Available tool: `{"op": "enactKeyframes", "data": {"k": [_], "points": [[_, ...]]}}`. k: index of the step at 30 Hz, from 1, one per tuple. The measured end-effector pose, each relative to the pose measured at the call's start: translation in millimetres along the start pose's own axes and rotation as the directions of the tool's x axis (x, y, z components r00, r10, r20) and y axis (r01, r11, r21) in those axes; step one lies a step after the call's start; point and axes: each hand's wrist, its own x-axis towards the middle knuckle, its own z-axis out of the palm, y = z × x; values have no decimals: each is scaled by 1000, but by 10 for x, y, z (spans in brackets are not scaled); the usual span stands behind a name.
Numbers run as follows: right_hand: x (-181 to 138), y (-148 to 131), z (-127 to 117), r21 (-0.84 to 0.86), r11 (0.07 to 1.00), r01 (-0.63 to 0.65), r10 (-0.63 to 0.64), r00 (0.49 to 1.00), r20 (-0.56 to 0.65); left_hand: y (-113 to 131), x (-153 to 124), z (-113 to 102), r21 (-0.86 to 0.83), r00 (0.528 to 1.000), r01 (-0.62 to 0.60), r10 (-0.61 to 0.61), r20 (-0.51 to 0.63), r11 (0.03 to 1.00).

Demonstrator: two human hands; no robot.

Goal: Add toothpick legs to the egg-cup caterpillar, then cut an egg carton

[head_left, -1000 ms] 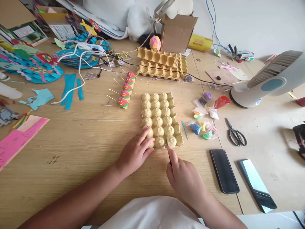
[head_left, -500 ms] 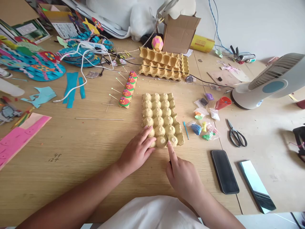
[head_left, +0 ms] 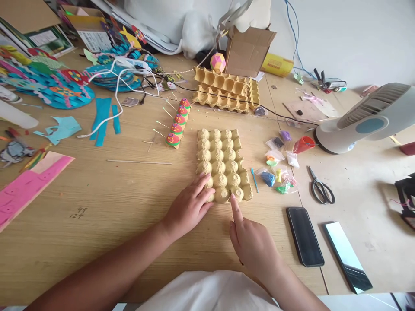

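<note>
An egg carton (head_left: pixel 219 167) of yellowish pulp lies bumps up on the table in front of me. My left hand (head_left: pixel 190 203) rests on its near left corner, fingers spread over the bumps. With its index finger stretched out, my right hand (head_left: pixel 251 237) touches the near edge by a front-row bump. Its other fingers are curled, and a small dark bit shows below them; what it belongs to is hidden. Left of the carton stands a caterpillar (head_left: pixel 177 123) made of painted carton cups in red and green, with pale-tipped sticks beside it.
Bagged coloured clay (head_left: pixel 267 178), a blue stick tool (head_left: pixel 254 179), a red cup (head_left: pixel 304 144), scissors (head_left: pixel 320 185) and two phones (head_left: pixel 305 236) lie right. A white fan (head_left: pixel 363 116) stands behind them. More egg cartons (head_left: pixel 223 93) sit at the back; blue paper strips (head_left: pixel 102 121) lie left.
The whole view has shifted slightly. My right hand has turned a little, its fingertip still at the carton's near edge. My left hand stays on the carton.
</note>
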Motion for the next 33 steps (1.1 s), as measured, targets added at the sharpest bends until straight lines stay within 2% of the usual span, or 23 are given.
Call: {"op": "enactKeyframes", "data": {"k": [10, 15, 20, 26, 33], "points": [[45, -137, -134, -153, 988, -15, 27, 997, 76, 21, 11, -10, 14, 1000, 1, -1, 3, 1000], [121, -130, -145, -119, 992, -40, 47, 997, 56, 13, -3, -11, -19, 1000, 0, 0, -5, 1000], [159, -41, -170, -76, 997, -8, 12, 999, 43, 15, -3, -71, 41, 1000, 22, -22, 12, 999], [220, -53, -169, -36, 999, -5, 6, 999, 32, 81, 218, -203, 96, 999, -4, 0, 42, 995], [256, 28, -171, 41, 999, -6, 4, 999, 50, -12, 348, -68, 26, 1000, 11, -11, 25, 1000]]}}
